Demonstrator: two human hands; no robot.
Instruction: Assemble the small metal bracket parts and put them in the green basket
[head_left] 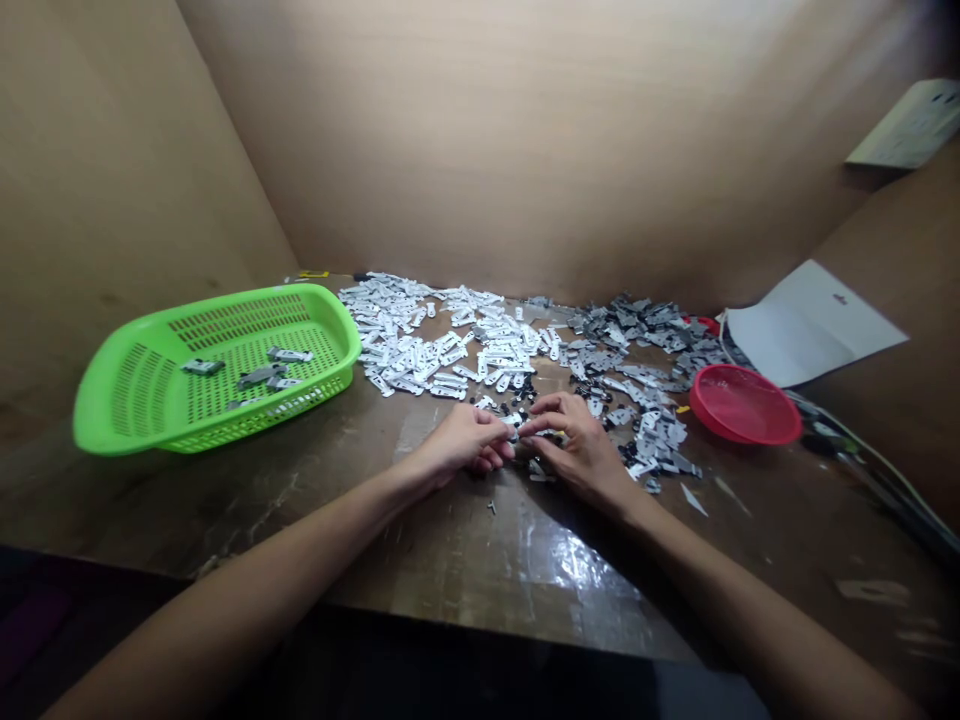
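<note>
At the middle of the table my left hand (474, 440) is closed, thumb and forefinger pinching a small metal part (513, 432) that its fingers mostly cover. My right hand (576, 446) meets it from the right, its thumb and fingertips drawn together at the part's side; what they grip is too small to make out. Small black pieces (517, 392) lie just beyond the fingertips. White flat metal plates (420, 360) are heaped behind my left hand, and grey metal plates (660, 435) spread behind and beside my right. A tiny loose piece (492, 507) lies nearer me.
A green plastic basket (180, 440) with several assembled metal pieces stands at left. On the right are a red bowl (745, 405), a white card (814, 325) and cables (877, 450). Wooden panels (525, 150) enclose the table (450, 570); a socket box (907, 125) hangs upper right.
</note>
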